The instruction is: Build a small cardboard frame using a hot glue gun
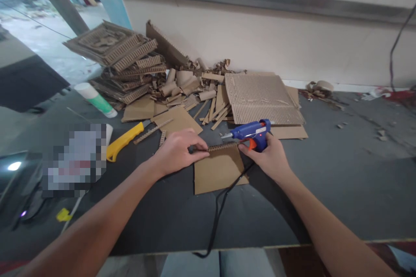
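Note:
My left hand (178, 152) pinches the left end of a narrow corrugated cardboard strip (222, 147) between thumb and fingers. The strip lies along the far edge of a flat cardboard piece (219, 172); whether it is pressed down on it I cannot tell. In my right hand (272, 158) is a blue glue gun (248, 130) with an orange trigger, its nozzle pointing left above the strip. The right fingertips also reach the strip's right end. A black cord (216, 220) runs across the piece's right corner towards the table's front edge.
A yellow-handled saw or knife (126, 140) lies left of my left hand, near a white-green tube (96, 100). Behind are stacked corrugated panels (130, 58), scraps and rolls (185, 82), and a ribbed cardboard sheet (261, 97). A blurred-out object (76, 160) stands at left on the dark table (341, 181).

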The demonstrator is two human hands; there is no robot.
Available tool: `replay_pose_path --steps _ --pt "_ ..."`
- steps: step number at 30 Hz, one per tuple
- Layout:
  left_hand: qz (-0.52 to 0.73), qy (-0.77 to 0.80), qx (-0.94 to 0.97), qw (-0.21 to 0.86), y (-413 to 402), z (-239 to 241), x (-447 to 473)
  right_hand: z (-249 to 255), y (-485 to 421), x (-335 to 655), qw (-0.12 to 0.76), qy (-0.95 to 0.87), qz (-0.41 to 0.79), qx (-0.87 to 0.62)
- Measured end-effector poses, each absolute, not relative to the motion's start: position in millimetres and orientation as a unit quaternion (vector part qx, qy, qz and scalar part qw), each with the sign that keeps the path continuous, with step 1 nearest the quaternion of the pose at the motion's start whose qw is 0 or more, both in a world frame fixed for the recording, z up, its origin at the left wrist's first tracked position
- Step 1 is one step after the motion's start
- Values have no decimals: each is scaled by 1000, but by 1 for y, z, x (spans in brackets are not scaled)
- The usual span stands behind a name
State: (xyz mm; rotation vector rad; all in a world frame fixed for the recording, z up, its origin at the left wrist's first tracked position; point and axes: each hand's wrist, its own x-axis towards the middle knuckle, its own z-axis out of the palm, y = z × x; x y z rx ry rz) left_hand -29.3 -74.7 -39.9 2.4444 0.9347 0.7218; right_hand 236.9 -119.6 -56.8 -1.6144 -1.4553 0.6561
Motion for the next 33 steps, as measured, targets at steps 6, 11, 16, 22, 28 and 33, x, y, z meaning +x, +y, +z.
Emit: replay_pose_path --steps 6,11,16,22,28,33 --pt "217 315 905 185 -75 -42 -27 -59 -119 234 417 -584 297 -630" --pt "226 316 904 178 -75 -45 -26 -59 -120 231 408 -590 262 -645" --pt "226 322 905 161 -75 -47 -25 -61 -119 232 396 -596 257 -650" --pt "218 347 903 129 -77 -48 -25 -64 -120 231 388 -609 224 -654" --pt "235 353 893 148 -78 -52 -22 -67 -119 231 392 -606 209 -660" --pt "251 379 854 253 -76 -54 -18 -67 -120 228 394 -603 205 -663"
